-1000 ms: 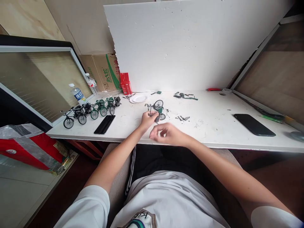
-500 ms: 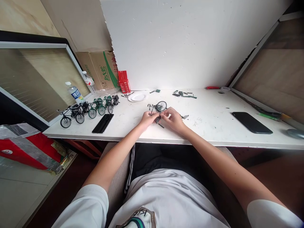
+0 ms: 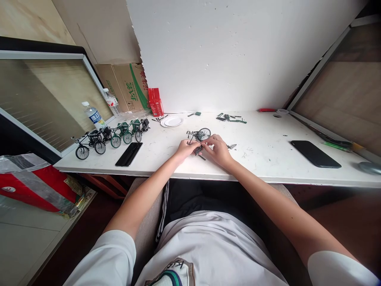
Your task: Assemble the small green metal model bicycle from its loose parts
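Observation:
A small dark model bicycle (image 3: 204, 134) is between my hands near the front of the white table (image 3: 262, 159), one spoked wheel showing at its far side. My left hand (image 3: 187, 150) closes on it from the left, thumb and fingers pinched. From the right, the fingertips of my right hand (image 3: 218, 149) press together at the same spot. Fingers cover the middle of the bicycle, so the exact part being pinched is hidden. Just below the fingertips lies a thin dark strip (image 3: 202, 157). Small grey parts (image 3: 231, 146) rest right of my right hand.
Several finished model bicycles (image 3: 116, 139) stand at the left beside a phone (image 3: 129, 154). Behind are bottles (image 3: 94, 116), a red box (image 3: 155, 102), white plates (image 3: 172, 121) and loose dark green parts (image 3: 230, 118). A black phone (image 3: 315, 153) lies at the right.
The model bicycle has shifted very slightly to the right and down between my fingers. Both hands keep their pinch in nearly the same place.

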Tool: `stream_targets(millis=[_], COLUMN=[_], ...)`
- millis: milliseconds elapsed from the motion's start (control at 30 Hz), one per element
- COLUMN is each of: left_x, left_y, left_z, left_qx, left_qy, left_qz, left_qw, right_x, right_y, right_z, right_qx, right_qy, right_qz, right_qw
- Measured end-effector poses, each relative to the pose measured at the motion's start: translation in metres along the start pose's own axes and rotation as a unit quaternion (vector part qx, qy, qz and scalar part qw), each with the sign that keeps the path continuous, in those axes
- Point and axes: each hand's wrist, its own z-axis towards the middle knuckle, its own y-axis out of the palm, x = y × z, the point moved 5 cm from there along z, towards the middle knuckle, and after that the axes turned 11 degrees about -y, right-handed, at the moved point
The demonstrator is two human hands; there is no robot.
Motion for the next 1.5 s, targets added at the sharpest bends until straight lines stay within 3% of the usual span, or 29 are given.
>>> stream_targets(millis=[600,800,933,1000,1100,1167,1300,1500], left_x=[-0.002,-0.001,-0.001,-0.001,-0.002,-0.002,-0.003,-0.003], left_y=[-0.004,-0.004,-0.005,-0.007,-0.009,-0.01,-0.013,-0.017], left_z=[0.005,0.003,0.005,0.006,0.008,0.008,0.008,0.01], left_qx=[-0.035,-0.031,0.0,0.028,0.057,0.072,0.101,0.112], left_qy=[0.005,0.0,-0.018,-0.024,-0.018,-0.007,0.009,0.009], left_qz=[0.014,-0.009,-0.047,-0.072,-0.089,-0.084,-0.062,-0.061], left_qw=[0.999,0.999,0.999,0.997,0.994,0.994,0.993,0.992], right_x=[-0.003,-0.011,-0.014,-0.014,-0.015,-0.017,-0.018,-0.018], right_y=[0.0,-0.005,-0.016,-0.019,-0.011,-0.007,0.0,0.003], right_z=[-0.003,0.001,0.006,0.008,0.008,0.006,0.001,0.0], right_qx=[-0.011,-0.006,0.033,0.003,-0.148,-0.209,-0.241,-0.232], right_qy=[-0.037,-0.009,0.015,0.029,0.028,0.012,-0.003,-0.02], right_qz=[-0.06,-0.02,-0.036,-0.035,-0.007,-0.013,-0.029,-0.046], right_qw=[0.997,1.0,0.999,0.999,0.989,0.978,0.97,0.971])
